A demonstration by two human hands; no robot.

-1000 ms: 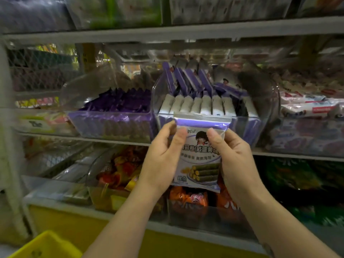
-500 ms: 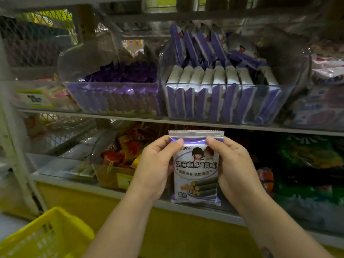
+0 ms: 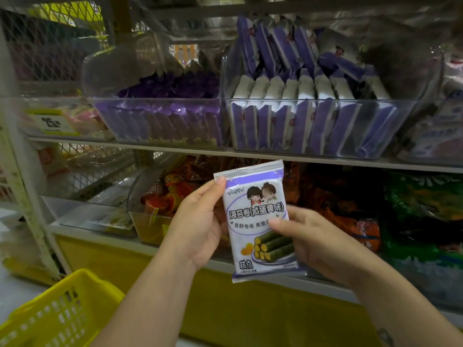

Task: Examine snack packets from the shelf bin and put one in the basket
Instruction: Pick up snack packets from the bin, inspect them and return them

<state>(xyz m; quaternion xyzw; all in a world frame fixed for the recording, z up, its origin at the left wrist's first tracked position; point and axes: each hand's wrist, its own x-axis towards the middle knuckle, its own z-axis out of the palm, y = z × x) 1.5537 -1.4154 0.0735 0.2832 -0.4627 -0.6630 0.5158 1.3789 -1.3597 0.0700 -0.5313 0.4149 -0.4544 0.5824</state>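
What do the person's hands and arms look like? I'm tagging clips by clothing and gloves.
Both are bare: no gloves, no sleeves in view, no watch or rings visible. The left hand and its forearm carry no markings. The right hand has a small dark mark, apparently a tattoo, on its forearm near the frame's bottom edge.

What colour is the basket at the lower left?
The basket is yellow; the head view shows it.

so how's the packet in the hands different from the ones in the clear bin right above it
The held packet faces the camera, so its cartoon figures, text and green rolls are readable; the packets in the clear bin stand edge-on in a tight row, showing only white tops and purple sides. The held one is alone, gripped by the left hand and right hand below the shelf, slightly tilted. Both share the purple-and-white colouring.
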